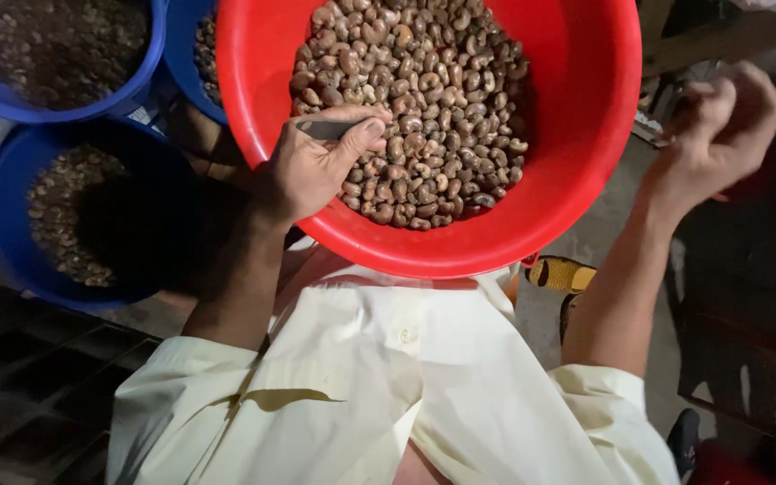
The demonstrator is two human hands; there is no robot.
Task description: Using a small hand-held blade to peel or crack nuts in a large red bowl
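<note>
L hand [316, 166] low, thumb pinched vs curled fingers; R hand [720, 121] raised out to the side, loosely fisted, blurred.

— Where did the nuts [424, 117] lie?
— In the basin [586, 135] before you, your left hand [312, 166] on them.
— And the tubs?
— Three tubs [11, 224] sat left of it; your right hand [720, 126] hung right.

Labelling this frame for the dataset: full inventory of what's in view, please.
red basin: 1, red, centre, on the lap
nuts: a heap, brown, in the red basin
blue basins: 3, blue, left, each holding nuts
small tool: 1, grey, in the left hand
sandal: 1, yellow, on the floor under the red basin
shirt: 1, cream, bottom
left hand: over the nuts, gripping the tool
right hand: raised beside the basin, blurred
</note>
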